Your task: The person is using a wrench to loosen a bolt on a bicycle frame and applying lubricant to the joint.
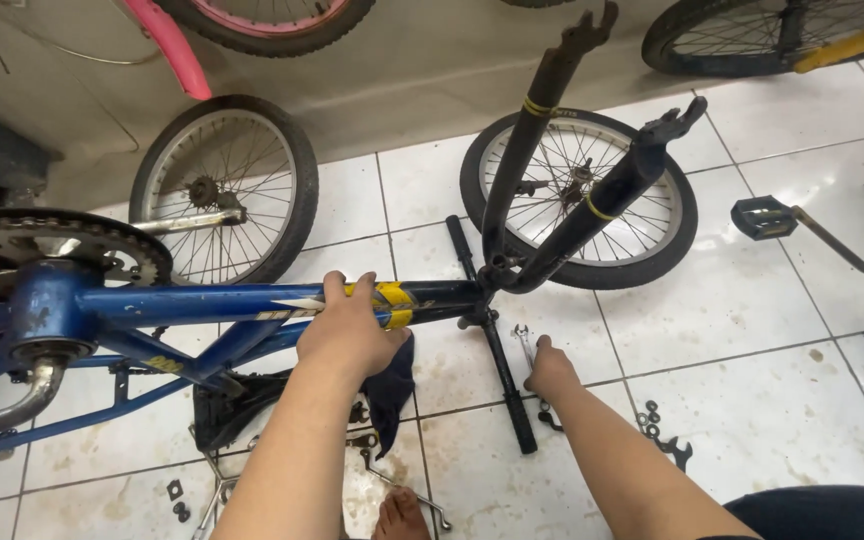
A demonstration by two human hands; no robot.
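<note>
Frame of blue-painted metal tubing with a yellow-and-white decal (252, 300), belonging to an upturned bicycle, runs from the left edge of the white tiled floor (772, 380) toward its middle; paint is scuffed. A black fork of two round legs with yellow bands (552, 170) rises from its front end, dropout tips uppermost. A toothed steel chainring (52, 245) and chrome crank arm sit at the frame's left end, partly cut off by the picture edge.

Left hand (350, 325) is clamped over the top of the blue tube, fingers wrapped across the decal. Right hand (550, 368) rests fingertips-down on the tiles just right of the black handlebar (492, 340), which lies flat beneath the frame. A small shiny steel spanner (524, 343) lies touching or just beside those fingertips; whether the fingers grip it cannot be told, since the hand hides its lower end.

Tiles are glossy, with brown smears and dark grout. Two loose spoked wheels with black tyres (224, 190) (580, 200) lie behind the frame. A dark cloth (392, 385) sits under the left wrist. Small nuts and washers (652, 415) lie scattered right of the right forearm. A bare foot (402, 515) shows at the bottom edge.
</note>
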